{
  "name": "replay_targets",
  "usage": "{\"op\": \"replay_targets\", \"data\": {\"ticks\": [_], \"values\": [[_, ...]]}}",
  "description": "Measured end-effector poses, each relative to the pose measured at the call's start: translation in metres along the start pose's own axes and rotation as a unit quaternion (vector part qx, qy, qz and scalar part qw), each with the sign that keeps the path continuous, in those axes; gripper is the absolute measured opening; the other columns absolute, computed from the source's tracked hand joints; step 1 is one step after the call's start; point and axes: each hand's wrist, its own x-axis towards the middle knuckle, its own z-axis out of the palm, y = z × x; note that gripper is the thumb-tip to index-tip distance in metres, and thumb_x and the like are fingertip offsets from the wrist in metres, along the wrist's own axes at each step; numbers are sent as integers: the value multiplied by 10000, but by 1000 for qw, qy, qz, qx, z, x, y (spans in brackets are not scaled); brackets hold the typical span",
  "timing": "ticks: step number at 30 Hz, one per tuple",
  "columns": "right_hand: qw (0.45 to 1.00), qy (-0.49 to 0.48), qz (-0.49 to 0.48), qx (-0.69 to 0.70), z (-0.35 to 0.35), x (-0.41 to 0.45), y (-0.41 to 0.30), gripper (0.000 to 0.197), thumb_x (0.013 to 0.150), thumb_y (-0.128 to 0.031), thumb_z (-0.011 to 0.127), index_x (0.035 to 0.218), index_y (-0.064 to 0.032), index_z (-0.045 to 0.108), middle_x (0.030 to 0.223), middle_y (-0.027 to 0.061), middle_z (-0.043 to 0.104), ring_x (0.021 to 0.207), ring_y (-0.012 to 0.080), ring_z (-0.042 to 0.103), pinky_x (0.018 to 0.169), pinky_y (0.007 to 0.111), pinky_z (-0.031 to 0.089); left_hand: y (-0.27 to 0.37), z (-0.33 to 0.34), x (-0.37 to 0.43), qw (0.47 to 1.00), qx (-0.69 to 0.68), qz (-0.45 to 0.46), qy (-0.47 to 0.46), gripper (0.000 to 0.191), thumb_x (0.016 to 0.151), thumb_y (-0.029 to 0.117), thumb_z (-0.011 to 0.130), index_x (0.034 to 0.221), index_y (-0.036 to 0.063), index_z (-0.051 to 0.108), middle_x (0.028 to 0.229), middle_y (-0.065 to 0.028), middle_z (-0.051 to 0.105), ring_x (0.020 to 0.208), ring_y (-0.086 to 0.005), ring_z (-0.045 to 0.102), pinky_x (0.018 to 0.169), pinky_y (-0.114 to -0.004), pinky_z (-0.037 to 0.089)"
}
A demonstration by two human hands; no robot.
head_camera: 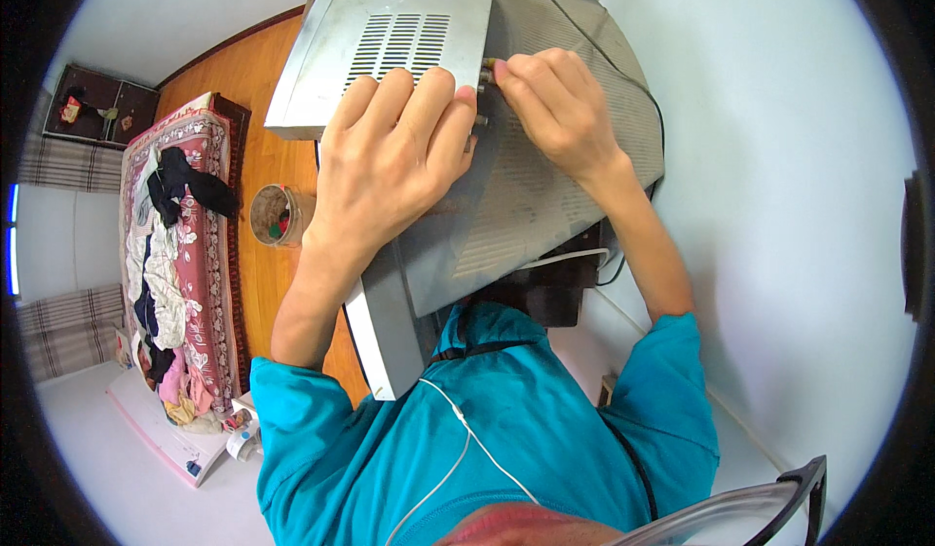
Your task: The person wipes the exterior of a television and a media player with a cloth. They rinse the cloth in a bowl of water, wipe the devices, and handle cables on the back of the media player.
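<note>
A silver metal device box (pixel 427 42) with vent slots, likely a disc player or receiver, sits on top of a dusty CRT television (pixel 540 173). My left hand (pixel 398 137) grips the near end of the box, its index fingertip at the edge with the sockets. Most of that end is hidden under the hand. Several small round connectors (pixel 481 119) stick out along this edge. At one of them, my right hand (pixel 559 108) pinches a small connector (pixel 489 64) between thumb and fingertips; its far side is hidden by the fingers.
A thin black cable (pixel 584 34) runs over the television's back casing. A white cable (pixel 562 258) lies below it. The wall (pixel 767 181) is close on the right. To the left are a bucket (pixel 281 215) on the wooden floor and a bed (pixel 208 254) with clothes.
</note>
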Motion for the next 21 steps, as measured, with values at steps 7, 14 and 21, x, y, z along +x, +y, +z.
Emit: {"op": "replay_targets", "data": {"ticks": [7, 14, 21], "values": [[998, -9, -19, 62, 3, -1, 5, 175, 784, -76, 685, 947, -15, 669, 950, 61, 616, 840, 209, 582, 727, 330, 505, 0, 0, 0, 1000, -5, 1, 1, 404, 601, 186, 809, 958, 65, 664, 845, -30, 544, 721, -190, 532, 623, -347, 400], [999, -4, 33, 13, 0, -4, -2, 187, 800, -90, 690, 974, -24, 676, 963, 60, 611, 866, 213, 594, 747, 324, 514, -1, 1, -2, 1000, 3, 4, -3, 405, 603, 191, 814, 960, 68, 668, 851, -30, 547, 723, -194, 535, 628, -351, 407], [1000, 2, -8, 29, 3, -2, 2, 177, 794, -62, 683, 952, 15, 672, 987, 84, 613, 901, 226, 610, 809, 340, 554, -2, -2, 1, 1000, -9, 2, -5, 427, 590, 202, 821, 968, 72, 672, 854, -27, 549, 723, -197, 537, 638, -350, 409]]}}
